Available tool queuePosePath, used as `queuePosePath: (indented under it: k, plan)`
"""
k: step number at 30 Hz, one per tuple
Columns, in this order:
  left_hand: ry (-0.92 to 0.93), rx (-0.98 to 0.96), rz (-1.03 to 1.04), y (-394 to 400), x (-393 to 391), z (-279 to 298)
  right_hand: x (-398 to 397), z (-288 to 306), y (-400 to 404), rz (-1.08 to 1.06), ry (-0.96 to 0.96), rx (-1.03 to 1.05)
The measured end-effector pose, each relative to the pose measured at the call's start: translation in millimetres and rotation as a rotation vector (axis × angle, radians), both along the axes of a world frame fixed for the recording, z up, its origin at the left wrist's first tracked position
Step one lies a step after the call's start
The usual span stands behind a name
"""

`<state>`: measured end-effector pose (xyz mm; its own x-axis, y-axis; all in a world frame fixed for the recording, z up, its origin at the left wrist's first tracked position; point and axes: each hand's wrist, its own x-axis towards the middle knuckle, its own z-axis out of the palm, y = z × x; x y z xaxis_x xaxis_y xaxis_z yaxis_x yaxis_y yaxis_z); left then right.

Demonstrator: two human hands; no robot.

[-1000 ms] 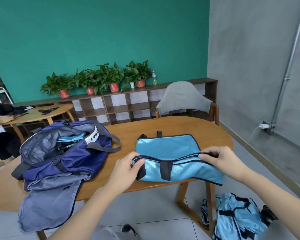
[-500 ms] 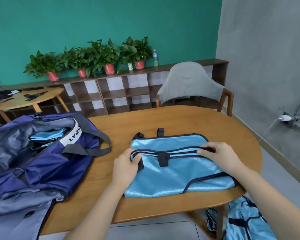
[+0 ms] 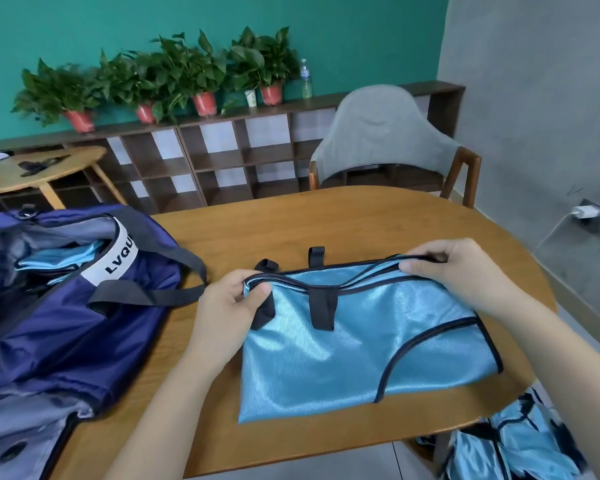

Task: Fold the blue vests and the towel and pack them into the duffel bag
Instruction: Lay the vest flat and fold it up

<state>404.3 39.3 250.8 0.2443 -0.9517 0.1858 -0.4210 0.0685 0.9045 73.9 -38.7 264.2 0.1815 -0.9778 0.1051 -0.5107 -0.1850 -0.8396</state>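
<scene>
A blue vest (image 3: 361, 341) lies flat on the near half of the wooden table (image 3: 326, 216), folded once so that its dark-trimmed edges meet along the far side. My left hand (image 3: 229, 306) pinches the far-left corner of that doubled edge beside a black strap, thumb on top; my right hand (image 3: 461, 271) grips the far-right corner with curled fingers. I judge the step in hand to be the folding of this vest, with the layers being aligned. The next move, as I read it, calls for a second fold to bring the vest down to a size that fits the bag, keeping the slippery fabric from sliding apart, and then a carry to the left. The duffel bag (image 3: 66, 306), dark blue with a grey lining and a white lettered band, stands open at the left of the table, touching neither hand; light blue fabric already lies inside it. More blue vests (image 3: 510, 448) are heaped below the table's near-right edge. I cannot pick out the towel with certainty. Beyond the table stand a chair (image 3: 388, 140) draped in grey cloth, a low shelf unit (image 3: 222, 161) bearing potted plants (image 3: 174, 71), a second small table (image 3: 42, 168), and a teal wall.
</scene>
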Motion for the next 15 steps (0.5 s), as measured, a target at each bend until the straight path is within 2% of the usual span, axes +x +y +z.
queuePosePath:
  k: [4, 7, 11, 13, 15]
  plan:
    - [-0.054, -0.003, 0.097, -28.6, 10.5, -1.2, 15.5, -5.3, -23.2, -0.053, 0.017, -0.067]
    - [-0.168, 0.024, 0.2, -48.0, 17.5, -11.7, 23.4, -20.4, -39.4, -0.095, 0.117, -0.104]
    - [-0.393, 0.169, 0.277, -56.8, 22.8, -27.3, 24.7, -37.9, -51.6, -0.112, 0.305, -0.069]
    - [-0.418, 0.169, 0.329, -56.0, 24.5, -30.0, 26.5, -37.8, -51.3, -0.1, 0.373, -0.071]
    - [-0.403, 0.138, 0.352, -55.2, 24.8, -29.6, 29.2, -32.9, -48.3, -0.105, 0.473, -0.157]
